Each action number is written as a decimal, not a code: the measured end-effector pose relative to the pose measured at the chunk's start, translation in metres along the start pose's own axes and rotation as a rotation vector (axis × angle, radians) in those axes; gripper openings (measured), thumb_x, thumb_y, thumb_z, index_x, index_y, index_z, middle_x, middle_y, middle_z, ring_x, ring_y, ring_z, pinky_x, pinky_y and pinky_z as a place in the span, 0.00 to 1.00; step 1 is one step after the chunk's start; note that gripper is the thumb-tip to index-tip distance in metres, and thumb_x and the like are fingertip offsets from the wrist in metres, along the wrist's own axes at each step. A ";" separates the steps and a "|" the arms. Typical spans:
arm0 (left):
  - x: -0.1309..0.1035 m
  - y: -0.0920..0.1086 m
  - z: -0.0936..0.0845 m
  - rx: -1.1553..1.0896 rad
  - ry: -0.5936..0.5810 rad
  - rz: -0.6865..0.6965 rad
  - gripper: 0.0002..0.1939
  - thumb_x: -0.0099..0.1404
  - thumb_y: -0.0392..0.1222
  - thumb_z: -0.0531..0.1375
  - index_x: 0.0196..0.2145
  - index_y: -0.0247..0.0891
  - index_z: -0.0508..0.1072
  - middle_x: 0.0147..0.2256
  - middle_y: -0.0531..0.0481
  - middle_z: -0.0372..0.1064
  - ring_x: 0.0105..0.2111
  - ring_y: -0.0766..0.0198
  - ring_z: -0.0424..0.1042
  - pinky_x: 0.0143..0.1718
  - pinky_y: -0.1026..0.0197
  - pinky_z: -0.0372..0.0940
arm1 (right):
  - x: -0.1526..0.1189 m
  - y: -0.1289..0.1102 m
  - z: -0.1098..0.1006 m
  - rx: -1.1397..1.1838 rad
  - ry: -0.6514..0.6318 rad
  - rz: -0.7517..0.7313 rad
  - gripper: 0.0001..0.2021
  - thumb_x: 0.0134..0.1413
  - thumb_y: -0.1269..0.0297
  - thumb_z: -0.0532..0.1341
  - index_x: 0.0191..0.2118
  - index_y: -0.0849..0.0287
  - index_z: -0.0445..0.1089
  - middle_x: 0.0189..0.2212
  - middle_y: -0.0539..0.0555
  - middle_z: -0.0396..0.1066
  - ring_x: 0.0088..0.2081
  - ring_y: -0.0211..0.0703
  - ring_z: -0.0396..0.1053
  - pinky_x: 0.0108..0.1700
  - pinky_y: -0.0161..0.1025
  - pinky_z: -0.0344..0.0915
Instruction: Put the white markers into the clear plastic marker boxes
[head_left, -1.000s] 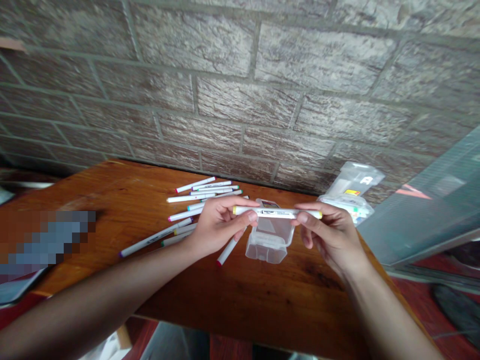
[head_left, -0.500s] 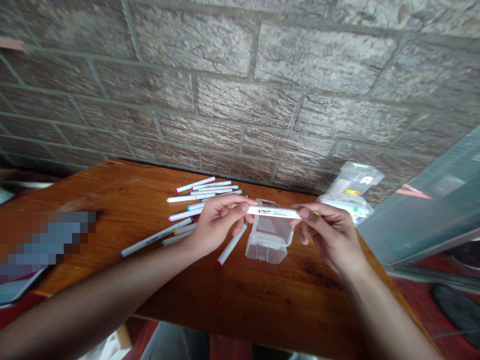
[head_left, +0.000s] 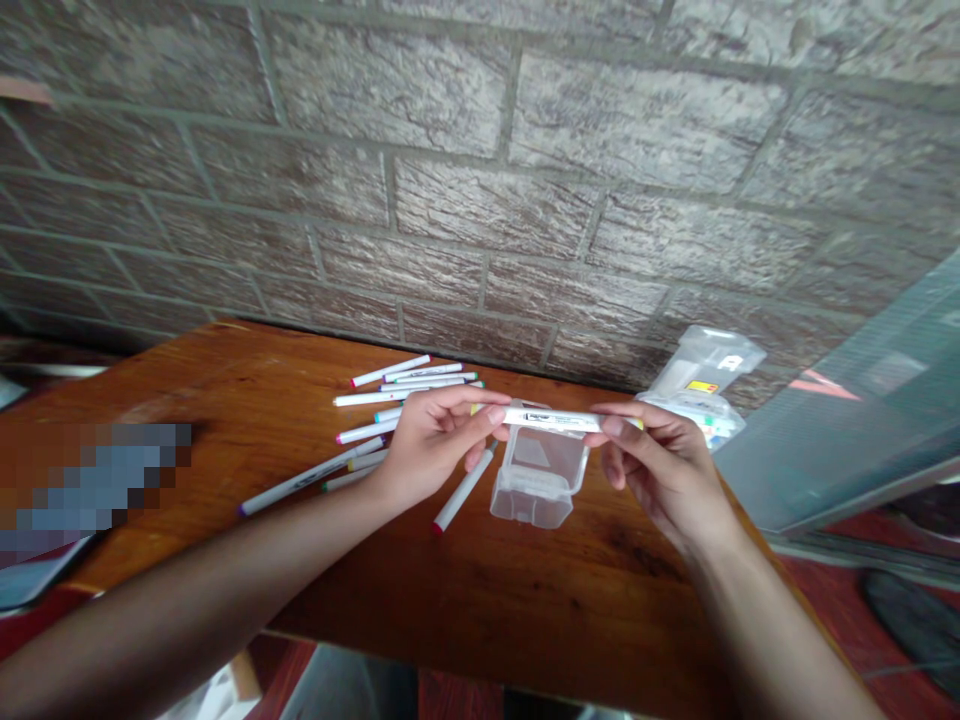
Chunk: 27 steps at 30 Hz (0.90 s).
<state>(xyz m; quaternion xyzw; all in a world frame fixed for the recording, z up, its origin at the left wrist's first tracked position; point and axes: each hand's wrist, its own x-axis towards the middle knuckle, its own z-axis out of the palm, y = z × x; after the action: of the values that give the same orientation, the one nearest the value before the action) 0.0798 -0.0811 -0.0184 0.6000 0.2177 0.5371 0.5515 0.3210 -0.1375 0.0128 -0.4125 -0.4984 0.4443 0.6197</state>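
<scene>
The wooden desk spreads out below both forearms. At its left side lies a flat, dark-edged thing, perhaps a phone, though blurring covers much of that area. A single white marker with a red end lies slantwise on the desk, just to the right of the left wrist. Beside it sits a clear plastic case, in view between the two hands.

Above the case, the left hand pinches one end of a white marker with yellow ends between thumb and fingers. The right hand pinches the other end the same way, so the marker runs nearly level from hand to hand, its printed middle bare between the fingertips.

Past the left hand, more loose white markers with coloured ends are scattered, some partly hidden behind that hand. Beyond the right hand stands a second clear case, its lid raised and bearing a yellow label. Behind everything rises a grey-brown brick wall.
</scene>
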 end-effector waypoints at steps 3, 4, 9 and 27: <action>0.001 0.000 0.000 0.005 0.009 -0.006 0.12 0.67 0.46 0.71 0.44 0.35 0.84 0.29 0.46 0.82 0.16 0.73 0.67 0.17 0.69 0.62 | 0.001 0.000 0.000 -0.004 0.008 0.003 0.11 0.49 0.57 0.78 0.38 0.57 0.86 0.27 0.57 0.84 0.15 0.34 0.64 0.17 0.33 0.62; 0.002 0.000 -0.001 0.000 0.006 -0.004 0.12 0.67 0.46 0.70 0.44 0.36 0.84 0.29 0.46 0.82 0.16 0.73 0.67 0.18 0.68 0.62 | 0.001 0.000 -0.001 -0.006 0.011 0.006 0.11 0.50 0.57 0.77 0.38 0.57 0.86 0.27 0.57 0.84 0.15 0.34 0.64 0.17 0.33 0.62; 0.002 -0.003 -0.003 -0.072 0.005 -0.019 0.15 0.68 0.49 0.69 0.45 0.35 0.84 0.30 0.45 0.81 0.16 0.71 0.67 0.18 0.66 0.62 | 0.002 -0.002 -0.002 -0.015 0.006 0.041 0.14 0.51 0.54 0.76 0.38 0.58 0.84 0.30 0.59 0.85 0.15 0.35 0.65 0.17 0.34 0.62; 0.002 -0.003 -0.004 -0.189 0.011 -0.063 0.13 0.68 0.45 0.67 0.45 0.34 0.85 0.30 0.44 0.82 0.16 0.70 0.67 0.18 0.65 0.62 | 0.002 -0.004 -0.004 0.021 -0.004 0.025 0.11 0.55 0.58 0.69 0.40 0.59 0.83 0.30 0.59 0.85 0.14 0.39 0.67 0.15 0.36 0.64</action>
<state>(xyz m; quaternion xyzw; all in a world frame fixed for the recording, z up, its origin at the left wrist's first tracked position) 0.0777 -0.0769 -0.0212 0.5353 0.1880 0.5409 0.6209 0.3259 -0.1366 0.0170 -0.4113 -0.4897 0.4582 0.6174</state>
